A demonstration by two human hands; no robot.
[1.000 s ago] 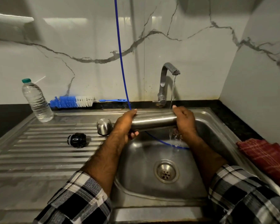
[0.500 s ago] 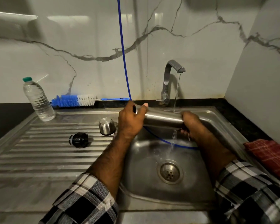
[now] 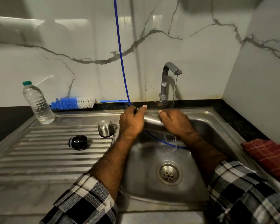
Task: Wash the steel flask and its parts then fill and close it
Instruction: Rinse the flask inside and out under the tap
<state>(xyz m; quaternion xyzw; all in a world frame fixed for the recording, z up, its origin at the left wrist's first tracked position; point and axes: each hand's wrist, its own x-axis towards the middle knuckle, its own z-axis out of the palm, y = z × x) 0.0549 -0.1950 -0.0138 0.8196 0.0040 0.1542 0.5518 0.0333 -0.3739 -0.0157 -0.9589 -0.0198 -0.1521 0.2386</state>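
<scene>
Step in hand: rinsing the flask body. The steel flask (image 3: 152, 121) lies horizontally over the back edge of the sink (image 3: 217, 125), at roughly 12 o'clock from the drain (image 3: 169, 174). The left hand (image 3: 131, 122) is wrapped round one end; the right hand (image 3: 176, 122) is curled over the other. Only a short bare stretch of steel shows between them. Water runs from the tap (image 3: 167, 81) and falls just behind the right hand into the basin.

Judged progress: early — the flask's parts are not yet fitted. The steel cup (image 3: 105, 128) stands mouth-down on the drainboard (image 3: 39, 151), at 9 o'clock from the left hand. The black stopper (image 3: 78, 142) lies on its side at 8 o'clock from the cup.

Next move, as a judgement: wash the inside, then the cup and stopper. The bottle brush (image 3: 73, 103) lies against the wall at 10 o'clock from the left hand, near enough to reach. The wet steel will be slippery; a firm grip is called for.

Surroundings: a plastic water bottle (image 3: 37, 102) stands at the drainboard's far left corner. A blue tube (image 3: 120, 50) hangs down the marble-patterned wall (image 3: 71, 38) and loops into the basin. A red checked cloth (image 3: 270, 154) lies at 3 o'clock on the dark table (image 3: 241, 122).
</scene>
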